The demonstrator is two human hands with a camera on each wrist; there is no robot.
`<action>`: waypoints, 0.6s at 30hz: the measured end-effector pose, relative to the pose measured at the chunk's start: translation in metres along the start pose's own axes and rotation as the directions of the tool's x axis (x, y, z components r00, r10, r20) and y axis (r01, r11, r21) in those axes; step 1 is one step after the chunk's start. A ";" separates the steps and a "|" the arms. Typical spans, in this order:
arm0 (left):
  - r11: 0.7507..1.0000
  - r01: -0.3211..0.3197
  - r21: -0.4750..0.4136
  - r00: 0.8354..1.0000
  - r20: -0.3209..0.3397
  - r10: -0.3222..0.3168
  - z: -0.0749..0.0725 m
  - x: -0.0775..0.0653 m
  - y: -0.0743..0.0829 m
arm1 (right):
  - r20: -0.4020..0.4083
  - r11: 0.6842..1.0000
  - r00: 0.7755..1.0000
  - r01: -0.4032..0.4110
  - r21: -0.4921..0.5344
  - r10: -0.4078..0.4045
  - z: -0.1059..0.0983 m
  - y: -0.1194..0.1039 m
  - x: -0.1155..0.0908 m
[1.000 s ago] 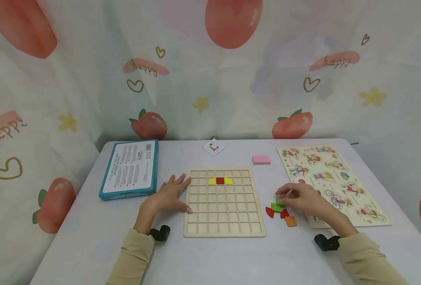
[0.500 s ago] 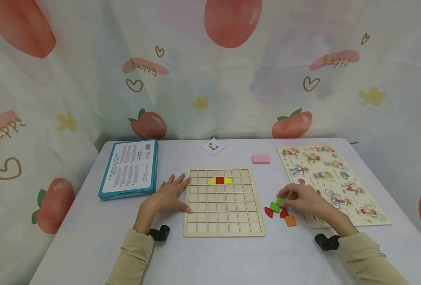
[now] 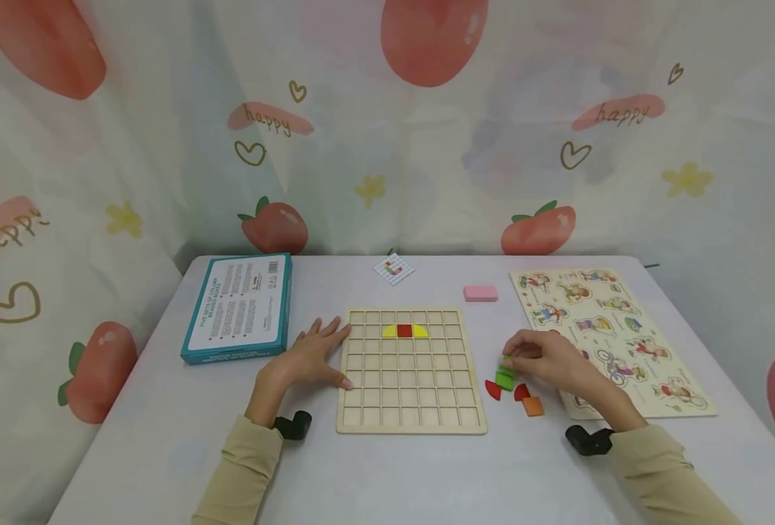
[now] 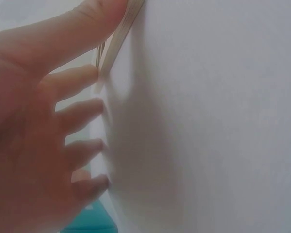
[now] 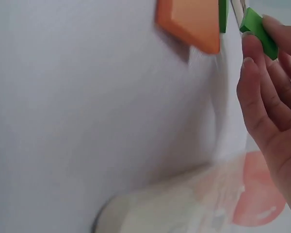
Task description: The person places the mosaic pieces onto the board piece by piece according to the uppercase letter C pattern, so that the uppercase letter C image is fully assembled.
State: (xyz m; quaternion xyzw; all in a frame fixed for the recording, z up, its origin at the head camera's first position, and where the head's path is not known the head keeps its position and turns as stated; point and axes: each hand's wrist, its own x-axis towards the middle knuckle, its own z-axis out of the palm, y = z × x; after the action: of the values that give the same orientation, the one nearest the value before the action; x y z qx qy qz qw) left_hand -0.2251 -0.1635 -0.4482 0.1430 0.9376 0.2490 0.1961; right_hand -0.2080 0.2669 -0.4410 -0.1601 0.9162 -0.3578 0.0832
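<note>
My left hand [image 3: 305,363] lies at the left edge of a wooden grid board [image 3: 412,430], fingers spread, thumb and fingertips right at its rim. In the board's second row, a red square tile [image 3: 404,331] sits between two yellow curved tiles [image 3: 420,332]. Right of the board, my right hand [image 3: 547,356] pinches a green tile [image 5: 260,35] between thumb and fingers, tilted in the right wrist view. Beneath it on the table is another green tile [image 3: 504,381]. Two red fan-shaped tiles [image 3: 493,390] and an orange square tile [image 3: 533,406] lie close by.
A teal-edged box [image 3: 236,310] lies at the left, beyond my left hand. Behind the board are a small patterned grid card [image 3: 394,269] and a pink block [image 3: 480,293]. A picture puzzle board [image 3: 623,343] spreads out at the right, partly under my right arm.
My right hand has shifted slightly, lifting the green tile a little and tilting it over the other green one. The left hand has stayed at the board's edge.
</note>
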 end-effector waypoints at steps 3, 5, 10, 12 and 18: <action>1.000 0.004 -0.004 1.000 0.004 -0.004 0.000 0.000 0.000 | -0.008 1.000 1.000 0.018 0.019 -0.018 0.003 -0.007 0.006; 1.000 0.006 -0.012 1.000 0.005 -0.006 -0.001 -0.001 -0.001 | -0.011 0.999 0.999 0.038 0.038 -0.038 0.006 -0.012 0.011; 1.000 0.009 -0.029 1.000 0.007 -0.008 -0.002 -0.002 0.000 | 0.004 0.993 0.997 0.076 0.089 -0.077 0.015 -0.026 0.025; 0.999 0.009 -0.032 1.000 0.008 -0.009 -0.002 -0.002 0.000 | 0.017 0.990 0.996 0.081 0.113 -0.084 0.018 -0.031 0.029; 0.999 0.003 -0.036 1.000 0.009 -0.002 -0.001 -0.002 0.002 | 0.029 0.983 0.996 0.075 0.167 -0.081 0.029 -0.046 0.041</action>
State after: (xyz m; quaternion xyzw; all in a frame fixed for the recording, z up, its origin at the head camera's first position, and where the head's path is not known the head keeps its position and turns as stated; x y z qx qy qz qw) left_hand -0.2240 -0.1631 -0.4457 0.1393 0.9322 0.2652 0.2030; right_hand -0.2281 0.2025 -0.4324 -0.1947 0.8746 -0.4329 0.0987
